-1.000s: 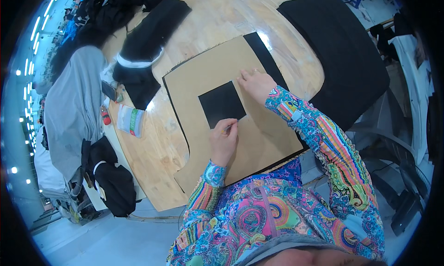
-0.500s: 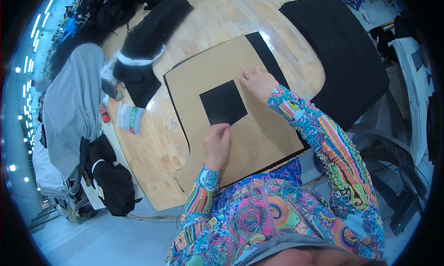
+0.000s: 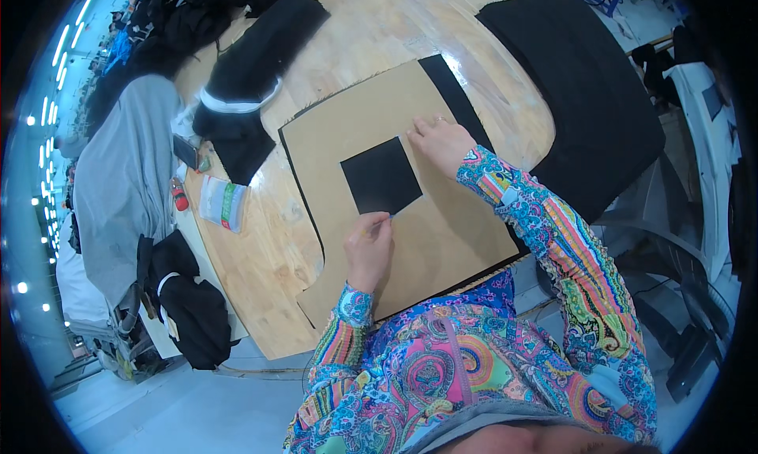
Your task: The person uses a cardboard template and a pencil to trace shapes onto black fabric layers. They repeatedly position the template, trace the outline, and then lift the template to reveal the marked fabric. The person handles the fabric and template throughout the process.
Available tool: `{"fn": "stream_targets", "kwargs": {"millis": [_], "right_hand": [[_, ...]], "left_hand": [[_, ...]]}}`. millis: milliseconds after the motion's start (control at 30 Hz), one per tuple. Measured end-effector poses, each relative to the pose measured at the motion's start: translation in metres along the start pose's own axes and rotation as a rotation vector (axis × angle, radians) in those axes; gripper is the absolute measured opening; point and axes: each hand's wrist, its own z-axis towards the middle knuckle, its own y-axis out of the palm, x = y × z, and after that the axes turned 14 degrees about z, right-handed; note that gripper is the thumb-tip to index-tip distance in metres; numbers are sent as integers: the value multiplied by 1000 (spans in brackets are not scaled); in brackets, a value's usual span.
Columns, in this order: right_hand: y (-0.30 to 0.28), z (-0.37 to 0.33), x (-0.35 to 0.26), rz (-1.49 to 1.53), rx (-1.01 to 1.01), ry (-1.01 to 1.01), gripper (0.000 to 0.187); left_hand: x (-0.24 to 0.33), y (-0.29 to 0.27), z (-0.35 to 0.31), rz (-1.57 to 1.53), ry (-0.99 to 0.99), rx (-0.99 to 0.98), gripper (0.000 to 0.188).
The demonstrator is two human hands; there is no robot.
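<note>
A large brown cardboard sheet (image 3: 458, 225) lies over black cloth (image 3: 446, 87) that shows past its edges. Near the middle of the cardboard is a black square (image 3: 382, 178); whether it is a cut-out or a piece on top, I cannot tell. At its lower left corner, my left hand (image 3: 369, 253) has thumb and fingers pinched together, with what they hold too small to make out. My right hand (image 3: 444, 144) rests with its fingers laid on the cardboard, just right of the square's upper right corner.
Beyond lies a wooden table (image 3: 379, 28). Black cloth with a white band (image 3: 237, 91) is at the left, a large black cloth piece (image 3: 584, 83) at the right. A clear packet (image 3: 221, 203) and a small red-capped bottle (image 3: 180, 195) sit by the left edge. A chair (image 3: 687, 272) stands right.
My left fingertips have shifted very slightly beside the black square's lower edge. My right hand and the cardboard stay in place.
</note>
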Motion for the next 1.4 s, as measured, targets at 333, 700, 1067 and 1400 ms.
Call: {"fn": "stream_targets", "kwargs": {"millis": [333, 700, 1067, 1400], "right_hand": [[7, 2, 4, 8, 34, -15, 33], [6, -2, 2, 20, 88, -1, 30], [4, 0, 0, 19, 50, 16, 30], [7, -1, 1, 6, 81, 4, 31]], "left_hand": [[15, 16, 62, -241, -51, 5, 11], [19, 58, 105, -253, -82, 104, 15], [22, 56, 108, -151, -55, 102, 16], [30, 53, 107, -99, -54, 92, 14]]}}
